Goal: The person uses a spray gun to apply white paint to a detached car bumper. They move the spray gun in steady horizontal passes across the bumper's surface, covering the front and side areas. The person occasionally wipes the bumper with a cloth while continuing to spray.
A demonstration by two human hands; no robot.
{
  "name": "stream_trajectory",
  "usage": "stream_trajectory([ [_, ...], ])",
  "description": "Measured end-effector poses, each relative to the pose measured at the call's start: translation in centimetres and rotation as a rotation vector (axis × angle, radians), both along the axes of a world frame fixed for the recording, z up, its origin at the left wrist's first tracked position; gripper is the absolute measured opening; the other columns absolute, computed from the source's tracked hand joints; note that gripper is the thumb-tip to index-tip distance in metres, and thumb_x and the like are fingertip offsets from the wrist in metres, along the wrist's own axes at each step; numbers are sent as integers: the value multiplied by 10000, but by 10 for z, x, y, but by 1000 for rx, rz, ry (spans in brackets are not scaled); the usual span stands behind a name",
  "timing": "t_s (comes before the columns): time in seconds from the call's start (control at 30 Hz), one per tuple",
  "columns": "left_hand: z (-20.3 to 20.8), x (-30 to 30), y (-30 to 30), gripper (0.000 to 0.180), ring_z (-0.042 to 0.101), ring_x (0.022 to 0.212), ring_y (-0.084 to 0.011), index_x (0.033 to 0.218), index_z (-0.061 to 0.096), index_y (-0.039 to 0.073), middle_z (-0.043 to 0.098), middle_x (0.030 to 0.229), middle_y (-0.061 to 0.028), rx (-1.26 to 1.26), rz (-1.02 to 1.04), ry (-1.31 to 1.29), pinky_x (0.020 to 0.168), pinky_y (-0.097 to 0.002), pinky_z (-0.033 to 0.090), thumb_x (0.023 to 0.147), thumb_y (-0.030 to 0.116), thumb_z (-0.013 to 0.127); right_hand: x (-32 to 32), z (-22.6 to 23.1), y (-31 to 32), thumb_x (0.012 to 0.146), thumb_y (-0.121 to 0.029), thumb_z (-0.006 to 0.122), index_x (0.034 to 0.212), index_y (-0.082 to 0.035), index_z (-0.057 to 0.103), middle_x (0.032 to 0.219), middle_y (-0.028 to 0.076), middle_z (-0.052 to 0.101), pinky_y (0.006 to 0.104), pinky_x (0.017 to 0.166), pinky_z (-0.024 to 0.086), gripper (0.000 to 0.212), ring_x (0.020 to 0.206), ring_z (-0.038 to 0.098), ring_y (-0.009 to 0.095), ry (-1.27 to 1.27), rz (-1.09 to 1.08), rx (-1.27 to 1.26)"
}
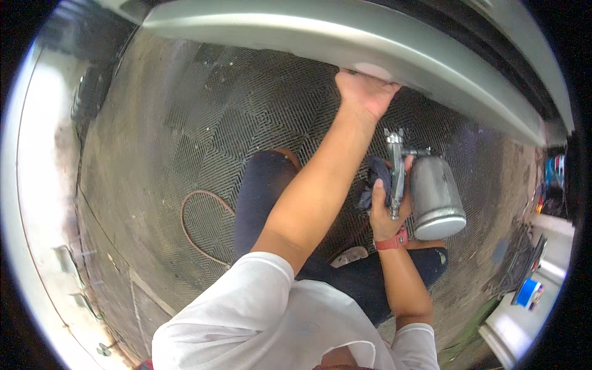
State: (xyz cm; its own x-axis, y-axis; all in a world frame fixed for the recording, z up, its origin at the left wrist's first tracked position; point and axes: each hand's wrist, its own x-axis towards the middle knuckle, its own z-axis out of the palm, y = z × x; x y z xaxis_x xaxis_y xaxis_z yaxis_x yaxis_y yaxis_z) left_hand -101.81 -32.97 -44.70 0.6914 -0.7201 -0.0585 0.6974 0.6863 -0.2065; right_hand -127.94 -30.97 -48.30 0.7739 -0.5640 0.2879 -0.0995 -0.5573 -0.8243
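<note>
My left hand (369,94) reaches out to the lower edge of a long silver-grey vehicle panel (296,29). Its palm and thumb show; the fingers are hidden at the panel's edge, beside a pale oval patch (372,71). My right hand (390,213) is closed around a metal spray gun (396,176), to the right of my left forearm. The gun's large grey cup (435,191), with a whitish end, hangs at its right side. A crumpled dark cloth (374,180) is bunched against the gun and my right fingers. A red band circles my right wrist.
Dark, ridge-patterned matting (216,117) covers the floor under the panel. A thin brownish hose (185,216) curves across it to the left of my bent legs. A white wall stands at far left. On the right, a white surface (509,314) bears a blue-and-white container (527,293).
</note>
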Motion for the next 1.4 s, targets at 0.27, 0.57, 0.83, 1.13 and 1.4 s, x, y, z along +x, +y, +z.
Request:
stream_trajectory([
  [0.27,29,83,101,755,331,1636,-348,1726,344,98,348,1787,-146,220,425,-80,1351,-549,242,1175,605,246,45,14,30,1096,-79,625,1741,76,252,1576,275,574,441,1225,440,760,1435,593,341,183,180,-256],
  [0.57,35,189,201,821,288,1665,-362,1753,297,80,267,1833,-146,454,611,-44,1373,-551,191,1177,654,184,124,67,99,1095,-99,632,1746,69,249,1522,260,609,420,1195,462,774,1394,613,325,93,343,-326],
  [0.83,26,288,282,849,260,1680,-378,1764,270,83,209,1851,-166,538,667,-130,1375,-575,195,1166,672,140,180,95,140,1078,-175,650,1748,48,262,1474,243,646,416,1154,507,806,1345,644,305,236,504,-392],
  [1.13,23,390,349,840,166,1706,-410,1773,209,60,173,1855,-193,876,784,-483,1383,-585,162,1173,639,100,171,93,131,1062,-138,646,1744,46,271,1510,263,609,436,1177,496,800,1386,625,342,212,536,-274],
  [1.4,-14,324,290,966,227,1688,-401,1768,220,61,193,1848,-186,615,611,-372,1374,-591,196,1124,773,120,186,96,130,1048,-111,639,1758,9,283,1589,239,553,416,1192,465,803,1378,618,301,210,513,-336],
])
